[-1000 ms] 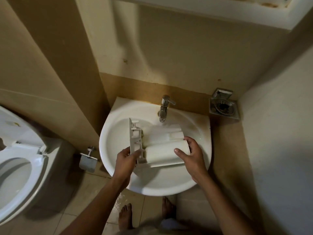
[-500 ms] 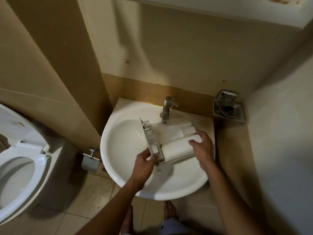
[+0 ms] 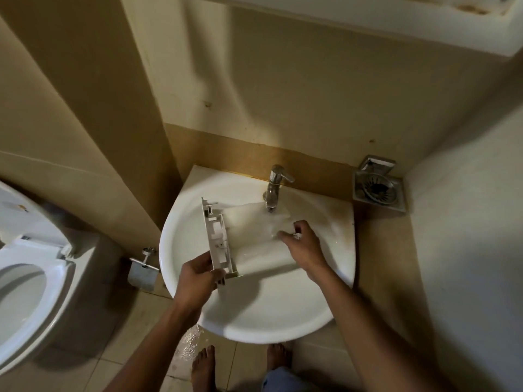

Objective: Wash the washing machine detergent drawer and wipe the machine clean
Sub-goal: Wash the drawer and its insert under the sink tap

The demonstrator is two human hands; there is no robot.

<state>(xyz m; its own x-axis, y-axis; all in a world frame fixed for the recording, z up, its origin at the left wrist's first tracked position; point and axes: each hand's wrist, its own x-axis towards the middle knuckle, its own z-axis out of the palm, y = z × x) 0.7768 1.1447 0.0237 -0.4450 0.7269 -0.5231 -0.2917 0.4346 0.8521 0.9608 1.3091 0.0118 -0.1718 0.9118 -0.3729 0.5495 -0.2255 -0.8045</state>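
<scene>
At the left edge stands a glossy white toilet (image 3: 27,281) with its rounded seat down and its lid raised, and just right of it, low on the wall, a dull metal paper holder (image 3: 142,272). The left hand (image 3: 196,277), in the lower middle, has its fingers curled around the near end of the detergent drawer's flat front panel, a ribbed white plastic strip standing on edge. The detergent drawer (image 3: 256,241) itself, a long smooth white plastic tray, is held over the bowl of the round, shiny ceramic basin (image 3: 254,323), its body stretching to the right beneath the spout of the chrome tap (image 3: 275,188), where its surface looks wet and blurred. The right hand (image 3: 305,246) lies on the drawer's right end with fingers bent over the edge, gripping it, though they are smeared by motion. In the corner at the right a square metal soap dish (image 3: 377,190) with a slotted round centre is fixed to the wall. The walls (image 3: 311,94) are matt beige with a darker band behind the basin; the floor (image 3: 127,360) is pale tile, wet below the basin rim, with two bare feet (image 3: 203,367) on it.
</scene>
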